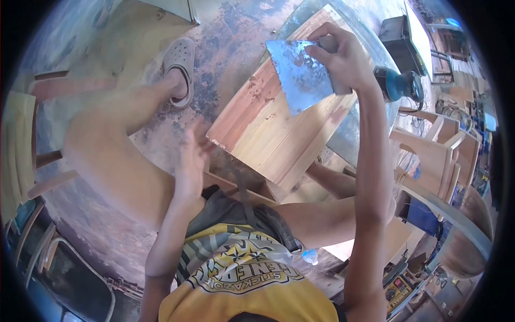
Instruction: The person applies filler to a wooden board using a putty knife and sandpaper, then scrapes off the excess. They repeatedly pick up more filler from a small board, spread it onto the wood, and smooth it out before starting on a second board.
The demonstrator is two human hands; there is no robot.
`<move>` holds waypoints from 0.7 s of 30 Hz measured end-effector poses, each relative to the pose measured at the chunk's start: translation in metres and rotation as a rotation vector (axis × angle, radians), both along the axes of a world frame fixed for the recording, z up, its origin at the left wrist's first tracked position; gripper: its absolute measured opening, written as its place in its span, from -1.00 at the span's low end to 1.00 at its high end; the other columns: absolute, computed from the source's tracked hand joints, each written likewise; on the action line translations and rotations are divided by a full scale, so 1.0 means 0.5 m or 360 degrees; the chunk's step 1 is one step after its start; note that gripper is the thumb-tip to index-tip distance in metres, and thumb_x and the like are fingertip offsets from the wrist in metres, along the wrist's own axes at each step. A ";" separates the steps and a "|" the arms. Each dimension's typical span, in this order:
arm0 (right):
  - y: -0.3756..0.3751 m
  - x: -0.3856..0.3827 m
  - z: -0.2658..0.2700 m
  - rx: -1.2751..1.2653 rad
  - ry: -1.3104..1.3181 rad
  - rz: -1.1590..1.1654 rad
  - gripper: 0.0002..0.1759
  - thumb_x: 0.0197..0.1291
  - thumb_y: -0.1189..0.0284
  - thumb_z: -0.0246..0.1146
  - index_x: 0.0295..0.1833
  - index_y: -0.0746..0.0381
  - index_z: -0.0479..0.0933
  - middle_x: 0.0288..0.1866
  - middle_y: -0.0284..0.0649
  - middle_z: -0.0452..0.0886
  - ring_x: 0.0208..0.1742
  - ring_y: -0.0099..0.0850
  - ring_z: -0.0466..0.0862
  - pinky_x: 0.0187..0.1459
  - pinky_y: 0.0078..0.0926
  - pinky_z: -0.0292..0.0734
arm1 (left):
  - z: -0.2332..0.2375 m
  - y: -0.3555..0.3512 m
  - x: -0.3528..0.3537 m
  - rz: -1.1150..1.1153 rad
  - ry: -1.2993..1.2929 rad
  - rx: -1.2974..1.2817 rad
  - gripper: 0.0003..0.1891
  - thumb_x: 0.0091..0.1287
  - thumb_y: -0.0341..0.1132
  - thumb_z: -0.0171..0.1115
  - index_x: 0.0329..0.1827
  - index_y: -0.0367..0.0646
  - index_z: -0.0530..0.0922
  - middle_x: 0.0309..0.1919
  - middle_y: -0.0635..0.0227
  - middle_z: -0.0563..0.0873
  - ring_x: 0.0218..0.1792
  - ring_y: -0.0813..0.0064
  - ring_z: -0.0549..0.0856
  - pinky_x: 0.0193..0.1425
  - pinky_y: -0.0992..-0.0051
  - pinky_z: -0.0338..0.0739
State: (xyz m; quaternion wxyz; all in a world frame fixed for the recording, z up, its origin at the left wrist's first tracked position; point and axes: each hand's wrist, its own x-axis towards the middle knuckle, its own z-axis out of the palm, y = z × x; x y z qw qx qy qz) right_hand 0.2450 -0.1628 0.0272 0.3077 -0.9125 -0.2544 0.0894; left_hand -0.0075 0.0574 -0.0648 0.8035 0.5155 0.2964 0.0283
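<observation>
In my right hand (343, 59), fingers and thumb wrap the thick grip of what looks like a wide metal scraper (300, 75). Its shiny, flared blade catches bluish light and overlaps the upper part of a wooden panel (273, 134). The panel is pale in the middle, with a reddish strip and patchy dark marks along its left side, and slants across in front of my lap. Off the panel's lower left corner, my left hand (192, 161) is raised with its fingers apart, slightly blurred and holding nothing.
A blue-green power sander (399, 84) stands right of the panel, below a black box (396, 35). Wooden stools or frames (429, 139) are stacked farther right. A black-backed chair (72, 273) is at lower left. My foot in a grey clog (179, 64) rests on the stained floor (214, 32).
</observation>
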 end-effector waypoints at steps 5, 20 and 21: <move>-0.004 -0.018 0.011 -0.0007 0.0267 0.0032 -0.71 0.02 0.37 0.40 -0.15 0.27 0.61 -0.39 -0.23 0.67 -0.30 -0.48 0.64 -0.19 -0.45 0.53 | 0.000 -0.042 -0.010 -0.0186 -0.0125 -0.0693 -0.28 0.53 0.16 -0.27 0.50 -0.30 0.09 0.39 0.14 0.34 0.40 0.30 0.36 0.42 0.25 0.28; -0.021 -0.067 -0.021 0.0195 0.0408 -0.0359 -0.72 0.03 0.38 0.42 -0.17 0.28 0.59 -0.35 -0.22 0.68 -0.33 -0.52 0.63 -0.24 -0.51 0.53 | 0.004 -0.052 0.002 -0.0171 -0.0302 -0.0772 -0.22 0.50 0.23 -0.27 0.48 -0.30 0.09 0.40 0.12 0.33 0.41 0.29 0.34 0.45 0.26 0.25; -0.031 -0.068 -0.027 0.0288 0.0428 -0.0397 -0.72 0.02 0.37 0.42 -0.18 0.29 0.59 -0.36 -0.22 0.67 -0.33 -0.52 0.62 -0.23 -0.50 0.53 | 0.005 -0.052 0.004 -0.0176 -0.0299 -0.0772 -0.22 0.50 0.23 -0.27 0.48 -0.30 0.09 0.40 0.12 0.33 0.41 0.29 0.34 0.45 0.26 0.25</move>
